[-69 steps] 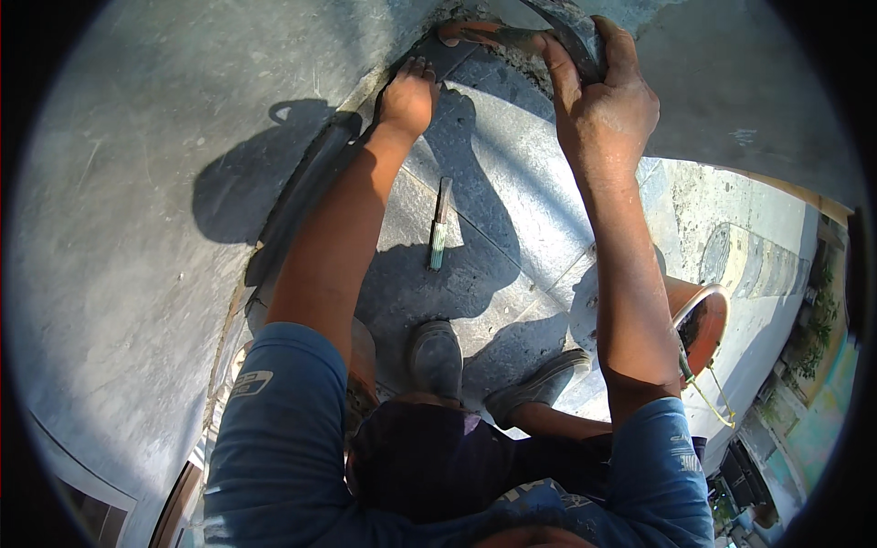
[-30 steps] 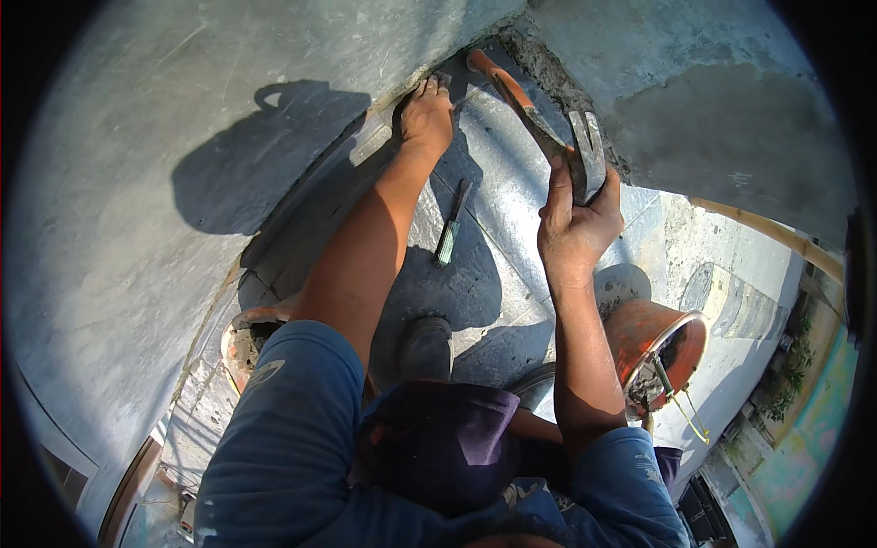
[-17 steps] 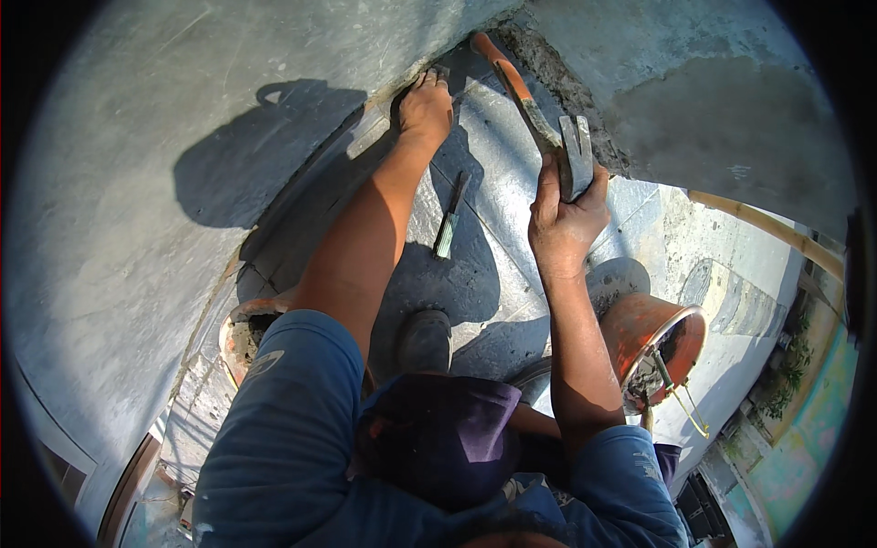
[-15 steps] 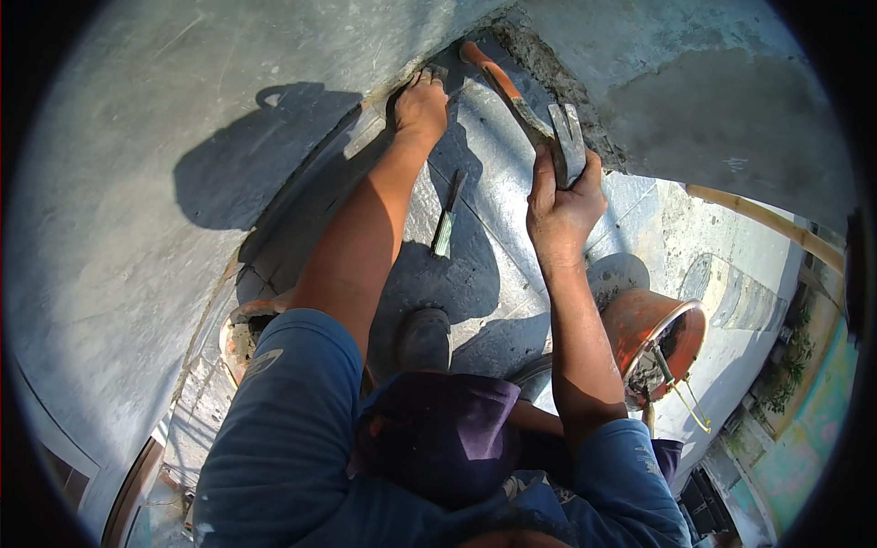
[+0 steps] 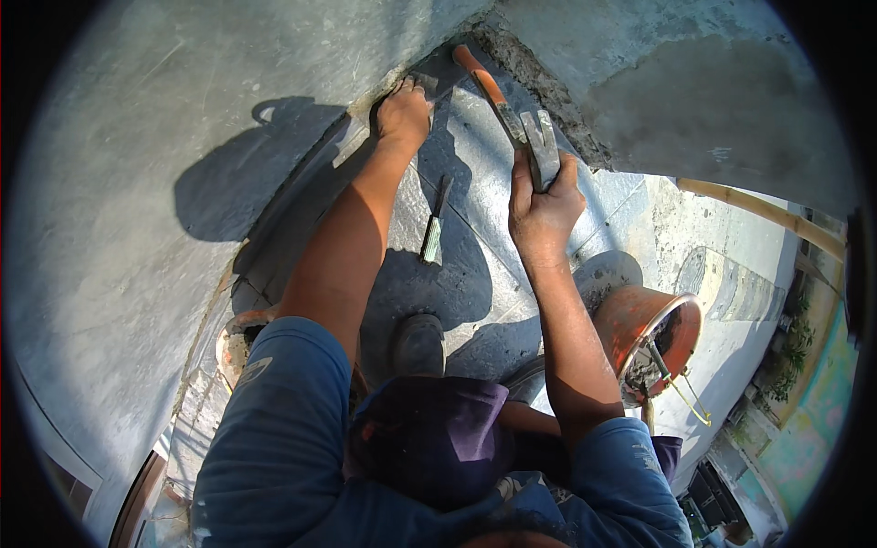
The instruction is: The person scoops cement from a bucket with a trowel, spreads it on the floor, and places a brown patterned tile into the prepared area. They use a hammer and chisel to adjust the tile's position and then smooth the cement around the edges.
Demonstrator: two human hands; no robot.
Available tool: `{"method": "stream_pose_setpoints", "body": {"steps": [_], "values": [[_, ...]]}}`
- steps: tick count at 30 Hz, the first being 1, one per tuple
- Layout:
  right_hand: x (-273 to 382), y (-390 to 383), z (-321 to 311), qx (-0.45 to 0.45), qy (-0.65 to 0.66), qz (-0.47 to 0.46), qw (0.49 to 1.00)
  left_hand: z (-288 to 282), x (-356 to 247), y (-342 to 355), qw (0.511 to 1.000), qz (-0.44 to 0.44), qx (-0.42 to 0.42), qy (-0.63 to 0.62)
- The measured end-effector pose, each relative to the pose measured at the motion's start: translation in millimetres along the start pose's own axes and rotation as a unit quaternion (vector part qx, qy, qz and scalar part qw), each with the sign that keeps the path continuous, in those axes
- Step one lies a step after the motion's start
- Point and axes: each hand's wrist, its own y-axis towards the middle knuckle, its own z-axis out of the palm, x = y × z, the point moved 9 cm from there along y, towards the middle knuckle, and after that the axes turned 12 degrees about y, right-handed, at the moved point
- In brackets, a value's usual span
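My right hand (image 5: 548, 215) is wrapped round the head end of a claw hammer (image 5: 541, 146). The hammer's orange handle (image 5: 480, 73) points away toward the far corner, its grey claw standing up beside my fingers. Down at the foot of the left wall, my left hand (image 5: 404, 114) has its fingers bent together. A small grey edge shows by those fingertips, too little to name. Between my arms a thin tool with a pale green handle (image 5: 432, 239), perhaps a screwdriver or chisel, lies on the grey tiled floor (image 5: 475, 274).
Grey walls (image 5: 274, 55) meet at the far corner, with a rough broken strip (image 5: 539, 82) along the right wall's foot. An orange bucket (image 5: 621, 320) holding grey mix stands at my right; another bucket (image 5: 228, 352) is partly hidden by my left arm. A bamboo pole (image 5: 767, 210) lies farther right.
Both hands and the hammer appear slightly farther left in the view, as does the rest of the scene. My left hand remains low by the wall; my right hand keeps hold of the hammer.
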Motion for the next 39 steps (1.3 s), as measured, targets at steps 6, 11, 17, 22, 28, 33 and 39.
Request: {"method": "stream_pose_setpoints", "body": {"steps": [6, 11, 17, 22, 28, 33, 39], "values": [[-3.4, 6.5, 9.4, 0.078, 0.005, 0.009, 0.997, -1.4, 4.9, -1.0, 1.000, -0.004, 0.027, 0.002], [-43.1, -9.8, 28.1, 0.160, 0.166, 0.148, 0.962, 9.9, -17.3, -11.0, 0.996, -0.061, 0.056, -0.036], [-30.5, -58.2, 10.9, 0.120, 0.177, 0.181, 0.960, -7.1, -2.1, -92.2, 0.981, -0.159, -0.108, -0.006], [-9.2, -104.9, 8.7, 0.142, 0.117, -0.008, 0.983, 9.0, 16.8, -110.3, 0.979, -0.151, -0.130, -0.049], [-38.9, -124.3, 27.3, 0.180, 0.099, -0.003, 0.979, 9.6, 18.8, -112.7, 0.984, -0.108, -0.134, -0.056], [-24.6, -122.5, 28.9, 0.162, 0.134, -0.003, 0.978, 11.3, 21.3, -117.7, 0.984, -0.099, -0.132, -0.064], [-27.0, -120.1, 36.0, 0.150, 0.147, -0.018, 0.978, 3.0, 25.1, -105.8, 0.987, -0.086, -0.112, -0.082]]}}
